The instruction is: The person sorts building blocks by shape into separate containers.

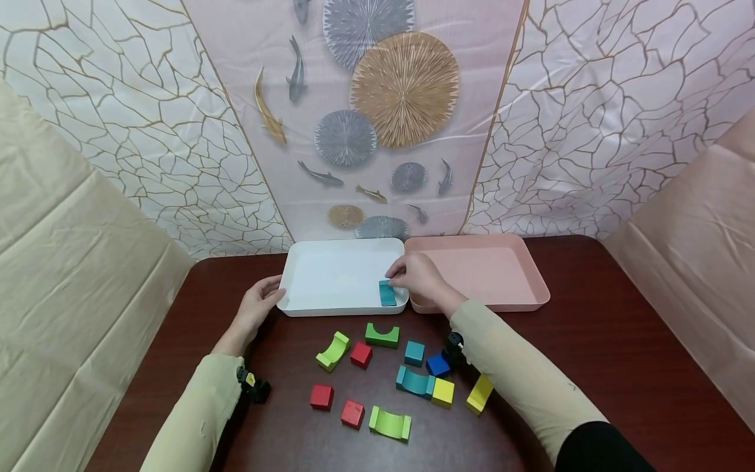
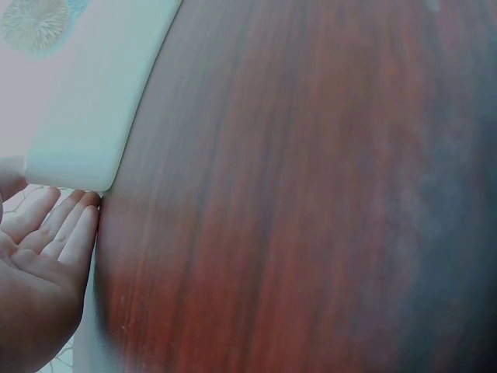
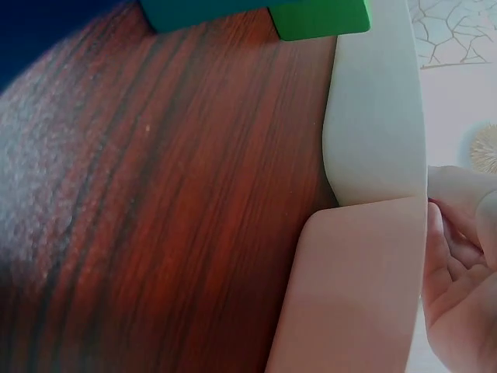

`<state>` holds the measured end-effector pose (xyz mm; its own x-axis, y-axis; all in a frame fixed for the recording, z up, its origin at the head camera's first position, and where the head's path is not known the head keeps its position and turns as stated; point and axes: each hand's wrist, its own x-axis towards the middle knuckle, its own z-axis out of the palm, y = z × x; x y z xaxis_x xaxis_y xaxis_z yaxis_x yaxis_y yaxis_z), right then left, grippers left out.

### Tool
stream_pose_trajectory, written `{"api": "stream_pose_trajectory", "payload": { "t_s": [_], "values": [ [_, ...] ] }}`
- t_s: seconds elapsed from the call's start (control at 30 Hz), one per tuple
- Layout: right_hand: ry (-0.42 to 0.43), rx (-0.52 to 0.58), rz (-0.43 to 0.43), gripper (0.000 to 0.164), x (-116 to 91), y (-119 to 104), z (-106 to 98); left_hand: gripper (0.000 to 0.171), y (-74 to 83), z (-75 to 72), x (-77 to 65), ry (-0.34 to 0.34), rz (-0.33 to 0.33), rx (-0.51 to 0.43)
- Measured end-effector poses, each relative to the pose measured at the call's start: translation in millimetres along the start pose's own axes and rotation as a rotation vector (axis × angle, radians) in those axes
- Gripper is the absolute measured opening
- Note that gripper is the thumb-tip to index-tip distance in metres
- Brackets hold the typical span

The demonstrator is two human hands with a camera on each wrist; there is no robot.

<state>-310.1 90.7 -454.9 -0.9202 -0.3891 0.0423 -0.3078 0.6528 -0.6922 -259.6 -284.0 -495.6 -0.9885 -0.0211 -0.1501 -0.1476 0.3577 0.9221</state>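
The right hand reaches over the right end of the white tray, its fingers bent toward the thumb at the far end of a teal block. That block lies inside the tray, close to the right wall; whether the fingertips pinch it or only touch it, I cannot tell, since the right wrist view hides them behind the tray wall. The left hand is at the white tray's left wall, thumb at the rim and fingers loosely extended against the outside, without clenching.

Just to the right stands a pink tray, its side touching the white one. Nearer the person, blocks lie loose on the table: a green arch, two light green arches, three red blocks, a teal cube, a blue block, a teal arch beside a yellow cube, and a longer yellow block near the right sleeve. Behind the table hangs a patterned cloth
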Motion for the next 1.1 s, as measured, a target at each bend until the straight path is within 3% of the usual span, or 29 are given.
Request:
{"api": "stream_pose_trajectory", "payload": {
  "t_s": [0.67,0.97,1.1],
  "values": [
    [0.014,0.078,0.021,0.015,-1,0,-1,0.059,-1.6,-0.5,3.1,0.0,-0.005,-0.01],
    [0.002,0.092,0.0,0.017,-3,0,-2,0.058,15.7,0.9,-8.4,-0.014,-0.025,-0.015],
    [-0.003,0.091,-0.015,0.018,-4,1,-3,0.059,6.3,-0.2,-2.7,-0.008,-0.009,-0.013]
  ]
}}
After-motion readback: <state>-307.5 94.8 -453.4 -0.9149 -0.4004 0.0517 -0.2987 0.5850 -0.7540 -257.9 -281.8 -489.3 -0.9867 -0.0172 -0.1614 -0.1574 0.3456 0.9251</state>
